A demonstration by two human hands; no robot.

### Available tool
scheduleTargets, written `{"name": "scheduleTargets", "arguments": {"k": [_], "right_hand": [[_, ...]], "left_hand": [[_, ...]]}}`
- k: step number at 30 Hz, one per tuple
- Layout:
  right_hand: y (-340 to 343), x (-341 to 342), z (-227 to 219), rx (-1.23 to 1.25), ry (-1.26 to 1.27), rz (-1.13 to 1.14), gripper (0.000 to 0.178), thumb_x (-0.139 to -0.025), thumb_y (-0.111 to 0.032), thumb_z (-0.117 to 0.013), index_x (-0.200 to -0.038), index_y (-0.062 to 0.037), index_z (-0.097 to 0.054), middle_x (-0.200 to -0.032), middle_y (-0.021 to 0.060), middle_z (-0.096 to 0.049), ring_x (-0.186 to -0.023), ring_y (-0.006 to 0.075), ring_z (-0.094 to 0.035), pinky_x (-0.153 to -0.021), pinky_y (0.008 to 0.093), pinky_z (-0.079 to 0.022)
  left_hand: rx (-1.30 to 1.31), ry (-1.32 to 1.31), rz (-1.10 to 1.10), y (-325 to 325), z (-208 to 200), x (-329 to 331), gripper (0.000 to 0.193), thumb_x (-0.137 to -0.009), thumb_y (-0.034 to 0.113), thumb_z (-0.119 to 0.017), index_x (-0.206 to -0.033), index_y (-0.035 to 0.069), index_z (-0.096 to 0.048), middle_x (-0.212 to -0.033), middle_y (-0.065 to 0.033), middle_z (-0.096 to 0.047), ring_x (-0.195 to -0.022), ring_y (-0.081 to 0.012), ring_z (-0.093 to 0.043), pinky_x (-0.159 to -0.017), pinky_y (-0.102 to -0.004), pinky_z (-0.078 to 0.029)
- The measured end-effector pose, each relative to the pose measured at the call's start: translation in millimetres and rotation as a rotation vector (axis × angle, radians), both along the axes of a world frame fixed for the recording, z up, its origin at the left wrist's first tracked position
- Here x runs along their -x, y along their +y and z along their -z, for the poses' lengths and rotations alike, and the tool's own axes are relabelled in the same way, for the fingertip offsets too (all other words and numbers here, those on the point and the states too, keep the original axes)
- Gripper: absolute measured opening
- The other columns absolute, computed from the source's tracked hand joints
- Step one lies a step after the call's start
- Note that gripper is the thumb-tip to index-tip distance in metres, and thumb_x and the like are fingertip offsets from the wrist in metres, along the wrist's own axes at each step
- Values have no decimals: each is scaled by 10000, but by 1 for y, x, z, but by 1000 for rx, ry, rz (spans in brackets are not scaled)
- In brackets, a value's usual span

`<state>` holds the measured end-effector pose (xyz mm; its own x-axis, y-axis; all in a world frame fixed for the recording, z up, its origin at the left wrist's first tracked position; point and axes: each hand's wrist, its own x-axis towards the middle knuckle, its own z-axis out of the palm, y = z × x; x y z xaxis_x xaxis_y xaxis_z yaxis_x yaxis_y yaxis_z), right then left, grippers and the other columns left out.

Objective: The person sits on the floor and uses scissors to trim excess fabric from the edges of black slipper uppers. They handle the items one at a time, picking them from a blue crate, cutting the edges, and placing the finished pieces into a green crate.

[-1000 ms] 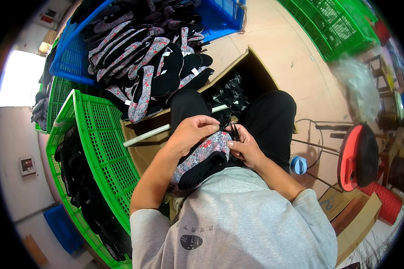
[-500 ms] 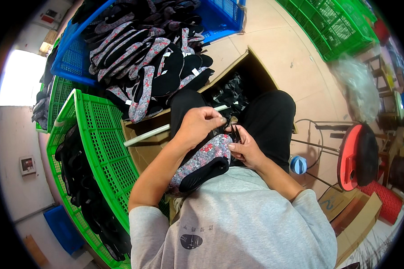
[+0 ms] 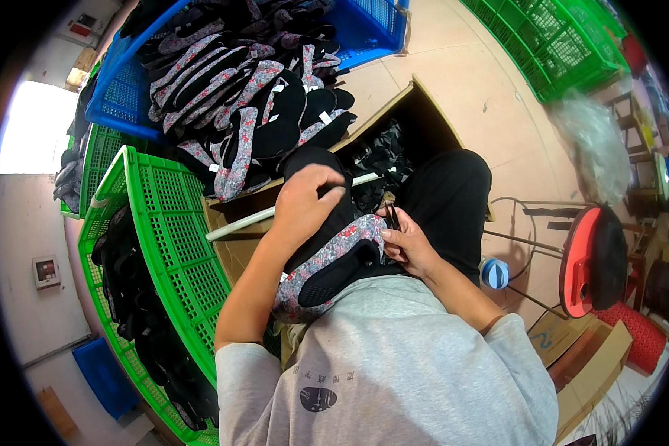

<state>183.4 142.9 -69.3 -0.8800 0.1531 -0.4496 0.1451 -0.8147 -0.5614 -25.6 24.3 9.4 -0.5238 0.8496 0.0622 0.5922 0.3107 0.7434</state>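
Note:
A floral-patterned shoe upper with a black inside (image 3: 327,266) lies on my lap. My right hand (image 3: 405,244) pinches its front edge together with a small dark tool. My left hand (image 3: 308,202) hovers just above the piece with fingers curled and nothing seen in it. Beyond my knees stands a brown cardboard box (image 3: 409,111) with black parts inside. A heap of similar floral and black uppers (image 3: 238,89) spills from a blue crate (image 3: 126,97) onto the box edge. A white rod (image 3: 245,221) crosses below my left hand.
A green crate (image 3: 167,245) with dark pieces sits at my left. More green crates (image 3: 557,44) stand far right. A red round stool (image 3: 595,260), a blue-capped bottle (image 3: 495,273) and cardboard boxes (image 3: 572,349) are at my right.
My left hand has lifted off the shoe upper and moved forward, away from my body. My right hand stays at the upper's front edge.

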Motion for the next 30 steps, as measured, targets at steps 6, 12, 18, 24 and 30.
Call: {"name": "scheduleTargets", "arguments": {"k": [6,12,18,24,30], "right_hand": [[-1,9,7,-10,-60,21,412,-943,-163,-667,-1279,-72,-447,-739,-11,-523,-512,40,-422,-421,178,-295],[-7,21,-3,-70,-111,65,413,-952,-197,-657,-1288,-68,-454,-789,28,-594,-530,45,-479,-420,181,-307],[-2,31,-20,-249,-53,-60,527,-912,-225,-715,-1333,-56,-447,-896,53,-626,-649,49,-540,-493,188,-381],[-7,62,-21,-498,90,-83,716,-807,-195,-828,-1365,-19,-415,-1251,85,-527,-1138,143,-520,-990,297,-444],[-1,90,-30,-717,101,-157,785,-762,-183,-856,-1380,-17,-401,-1312,93,-517,-1202,169,-502,-1040,319,-418]], "left_hand": [[93,-190,352,-22,-23,-20,451,-736,134,-747,-1168,59,-646,-1032,-110,-614,-958,-268,-618,-889,-357,-493],[162,-26,169,-24,-9,-35,529,-737,118,-702,-1251,77,-584,-1180,-132,-567,-1145,-317,-554,-982,-380,-456],[101,115,13,-22,-6,-38,627,-727,181,-724,-1310,60,-528,-1255,-134,-526,-1154,-347,-523,-988,-415,-454],[136,113,-204,-21,-4,-30,614,-711,180,-765,-1266,29,-547,-1171,-157,-607,-1102,-329,-595,-950,-398,-478],[142,-59,-319,-20,-4,-5,514,-736,186,-744,-1206,21,-618,-1117,-159,-630,-997,-318,-636,-889,-383,-498]]}}
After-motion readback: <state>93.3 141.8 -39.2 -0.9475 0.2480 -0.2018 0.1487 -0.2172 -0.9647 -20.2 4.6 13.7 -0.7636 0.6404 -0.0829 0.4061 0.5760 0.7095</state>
